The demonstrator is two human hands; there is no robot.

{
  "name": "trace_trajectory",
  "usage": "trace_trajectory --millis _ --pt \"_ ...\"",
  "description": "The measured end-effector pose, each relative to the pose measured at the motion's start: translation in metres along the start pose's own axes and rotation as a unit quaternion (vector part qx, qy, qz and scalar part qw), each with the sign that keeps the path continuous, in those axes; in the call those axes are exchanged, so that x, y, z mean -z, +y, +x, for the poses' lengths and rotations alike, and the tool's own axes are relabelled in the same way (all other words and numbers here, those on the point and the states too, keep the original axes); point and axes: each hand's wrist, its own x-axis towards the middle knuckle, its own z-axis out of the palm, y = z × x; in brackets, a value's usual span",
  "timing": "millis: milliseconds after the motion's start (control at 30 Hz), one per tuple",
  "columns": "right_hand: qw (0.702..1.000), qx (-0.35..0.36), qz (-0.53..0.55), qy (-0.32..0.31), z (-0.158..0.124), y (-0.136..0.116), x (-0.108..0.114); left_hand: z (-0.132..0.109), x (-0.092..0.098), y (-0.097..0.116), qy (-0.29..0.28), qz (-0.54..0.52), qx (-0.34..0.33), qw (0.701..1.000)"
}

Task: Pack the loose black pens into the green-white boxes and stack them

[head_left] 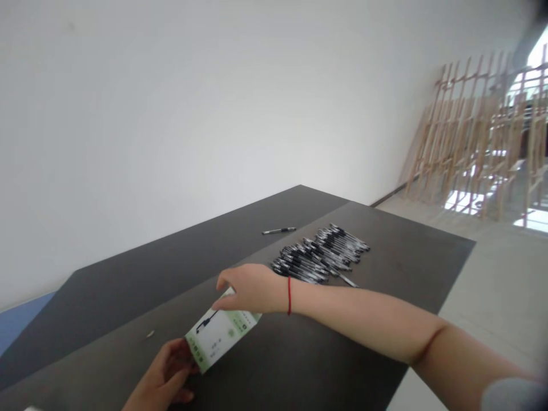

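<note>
A small white and green box [220,334] with a pen picture on it lies on the dark table [299,354]. My left hand [165,377] grips its near end, fingers curled around it. My right hand [246,288], with a red string at the wrist, reaches across and closes on the box's far end. Behind my right wrist lies a heap of several black pens [321,254].
One single pen [279,230] lies apart on the far table half. A small scrap [149,334] sits left of the box. Wooden frames [475,148] lean against the wall at the right, beyond the table's right edge and the pale floor.
</note>
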Motion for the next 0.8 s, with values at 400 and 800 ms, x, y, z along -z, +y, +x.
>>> trace_trajectory --millis 400,800 --pt "0.981 -0.062 0.180 -0.030 -0.033 0.063 0.010 -0.014 -0.019 0.014 -0.013 0.076 -0.056 0.995" --pt "0.873 -0.167 0.439 -0.132 -0.071 0.095 -0.033 -0.035 0.016 -0.004 0.113 0.145 -0.096 0.978"
